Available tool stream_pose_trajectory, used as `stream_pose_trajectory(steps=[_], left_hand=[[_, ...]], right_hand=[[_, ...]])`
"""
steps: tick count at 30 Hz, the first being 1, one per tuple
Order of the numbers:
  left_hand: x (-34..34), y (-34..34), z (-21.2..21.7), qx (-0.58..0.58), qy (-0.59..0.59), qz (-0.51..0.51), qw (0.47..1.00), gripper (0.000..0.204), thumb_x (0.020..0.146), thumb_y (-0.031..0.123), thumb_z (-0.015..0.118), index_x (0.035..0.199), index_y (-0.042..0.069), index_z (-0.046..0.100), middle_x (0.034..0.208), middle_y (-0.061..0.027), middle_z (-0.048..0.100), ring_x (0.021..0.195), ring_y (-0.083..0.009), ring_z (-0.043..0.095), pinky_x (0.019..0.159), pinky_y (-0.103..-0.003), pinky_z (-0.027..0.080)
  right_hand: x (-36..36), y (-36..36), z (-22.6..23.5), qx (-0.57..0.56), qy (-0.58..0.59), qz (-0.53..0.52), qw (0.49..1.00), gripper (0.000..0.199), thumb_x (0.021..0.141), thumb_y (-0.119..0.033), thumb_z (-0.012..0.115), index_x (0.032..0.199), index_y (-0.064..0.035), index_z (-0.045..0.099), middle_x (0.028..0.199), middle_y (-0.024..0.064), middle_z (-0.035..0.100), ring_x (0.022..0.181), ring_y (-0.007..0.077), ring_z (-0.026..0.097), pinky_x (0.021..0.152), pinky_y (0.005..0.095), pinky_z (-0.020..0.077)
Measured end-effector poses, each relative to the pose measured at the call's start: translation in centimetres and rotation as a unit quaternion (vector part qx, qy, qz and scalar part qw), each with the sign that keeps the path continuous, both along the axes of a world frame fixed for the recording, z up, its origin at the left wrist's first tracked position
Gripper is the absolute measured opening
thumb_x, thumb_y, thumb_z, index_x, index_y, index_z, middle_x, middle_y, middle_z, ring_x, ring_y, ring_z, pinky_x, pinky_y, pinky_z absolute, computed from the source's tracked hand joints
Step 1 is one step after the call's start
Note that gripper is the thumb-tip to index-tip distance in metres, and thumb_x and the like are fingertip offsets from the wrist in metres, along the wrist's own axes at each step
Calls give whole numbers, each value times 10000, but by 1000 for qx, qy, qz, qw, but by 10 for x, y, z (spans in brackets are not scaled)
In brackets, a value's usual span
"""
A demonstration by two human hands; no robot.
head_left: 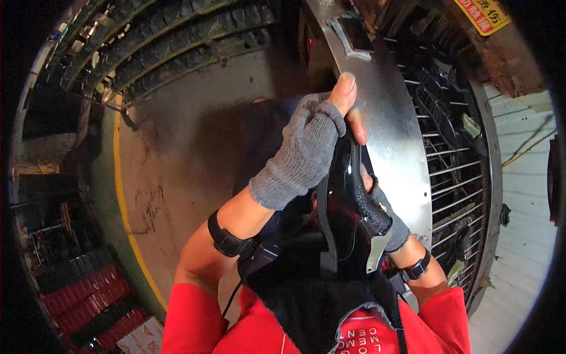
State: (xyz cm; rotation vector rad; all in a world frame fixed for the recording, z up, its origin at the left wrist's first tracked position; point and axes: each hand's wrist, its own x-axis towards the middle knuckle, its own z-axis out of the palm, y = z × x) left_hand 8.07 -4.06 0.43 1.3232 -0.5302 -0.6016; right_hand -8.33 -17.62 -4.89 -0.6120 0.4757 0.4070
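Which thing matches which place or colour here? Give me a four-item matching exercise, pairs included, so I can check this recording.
1. Shoe
2. Gloves
3. Floor line
4. Sleeves

A. Yellow
B. Red
C. Between the left hand and right hand
D. Grey

Pairs: 1-C, 2-D, 3-A, 4-B

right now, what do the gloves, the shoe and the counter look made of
Gloves: probably cotton or blended yarn, matte grey with knitted ribs. Shoe: leather or synthetic, glossy black with sharp highlights. Counter: likely metal, smooth silvery sheen.
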Motion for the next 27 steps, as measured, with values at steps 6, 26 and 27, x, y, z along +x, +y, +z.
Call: stream_pose_trajectory(steps=[6,26,27], left_hand=[[-19,3,-28,-32,-75,158,984,407,1106,372,454,1219,18,621,1213,-81,589,1039,-176,573,933,-309,460],[-42,33,-125,142,54,-69,986,324,1110,257,509,1222,16,695,970,-79,699,891,-137,660,823,-288,544],[-35,33,-134,150,79,-65,983,309,1108,243,514,1207,14,695,951,-77,694,868,-136,656,796,-289,540]], right_hand=[[-41,-20,-13,-178,-96,1,979,760,945,-562,716,1464,-29,562,1271,128,691,1111,201,684,974,339,564],[-269,-282,-42,-747,337,-12,573,688,864,-346,802,1434,-27,585,1277,195,695,1097,365,693,990,425,548],[-261,-284,-39,-747,339,-19,571,688,864,-346,802,1434,-27,585,1277,195,695,1097,365,693,990,425,548]])
